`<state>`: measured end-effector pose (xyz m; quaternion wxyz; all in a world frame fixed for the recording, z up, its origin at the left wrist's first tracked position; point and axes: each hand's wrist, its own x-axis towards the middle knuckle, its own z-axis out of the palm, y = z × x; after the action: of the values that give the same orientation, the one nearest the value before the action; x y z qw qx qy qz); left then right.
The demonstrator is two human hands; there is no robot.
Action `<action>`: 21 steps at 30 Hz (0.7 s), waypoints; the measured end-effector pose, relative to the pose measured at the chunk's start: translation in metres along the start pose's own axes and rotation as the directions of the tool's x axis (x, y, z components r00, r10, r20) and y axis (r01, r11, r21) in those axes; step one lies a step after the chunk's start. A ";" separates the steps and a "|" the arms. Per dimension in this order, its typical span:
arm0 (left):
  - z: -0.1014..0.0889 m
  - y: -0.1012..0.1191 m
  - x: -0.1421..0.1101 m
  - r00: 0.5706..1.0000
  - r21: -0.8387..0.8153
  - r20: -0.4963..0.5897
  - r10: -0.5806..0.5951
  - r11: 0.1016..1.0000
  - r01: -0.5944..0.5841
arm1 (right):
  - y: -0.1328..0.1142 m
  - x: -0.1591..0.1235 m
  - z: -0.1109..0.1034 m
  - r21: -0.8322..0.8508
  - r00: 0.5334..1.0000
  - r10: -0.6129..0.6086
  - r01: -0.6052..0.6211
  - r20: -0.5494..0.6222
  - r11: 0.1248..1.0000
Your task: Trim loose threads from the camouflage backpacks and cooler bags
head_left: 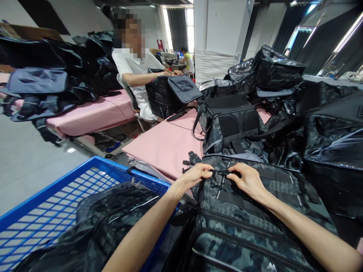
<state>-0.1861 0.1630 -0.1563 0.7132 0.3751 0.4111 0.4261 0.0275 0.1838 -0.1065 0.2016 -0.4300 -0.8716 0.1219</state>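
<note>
A dark camouflage backpack (263, 192) lies in front of me, its straps and zipped pocket facing up. Between my hands, just above the bag, a black strap buckle (222, 172) is stretched level. My left hand (197, 173) pinches its left end between thumb and fingertips. On the other end, the thumb and fingers of my right hand (247, 179) are closed. The buckle's ends are partly hidden by my fingers, so whether its halves are joined cannot be made out.
To my left stands a blue plastic crate (98, 162) holding dark bags. Beyond the backpack, another black bag (231, 121) sits on a pink-covered table (161, 145). Bags are piled at right. A seated co-worker (136, 71) handles a bag across the table.
</note>
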 end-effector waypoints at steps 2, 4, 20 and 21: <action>-0.001 -0.001 0.001 1.000 -0.004 0.002 0.001 1.000 -0.001 | -0.002 0.001 0.001 -0.031 1.000 -0.001 0.000 -0.013 1.000; -0.001 -0.001 0.001 1.000 -0.005 0.001 0.005 1.000 -0.005 | -0.004 0.003 0.003 -0.049 1.000 -0.007 0.006 -0.010 0.999; 0.000 -0.004 -0.003 0.999 0.022 -0.050 0.016 1.000 -0.015 | -0.008 0.009 0.010 0.119 0.998 0.065 -0.062 -0.027 0.991; 0.000 -0.002 -0.003 0.999 0.028 -0.047 0.020 0.999 -0.019 | -0.006 0.009 0.011 0.120 0.998 0.057 -0.055 -0.015 0.991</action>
<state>-0.1866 0.1596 -0.1578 0.6940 0.3785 0.4300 0.4362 0.0134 0.1873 -0.1112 0.2312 -0.4424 -0.8485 0.1754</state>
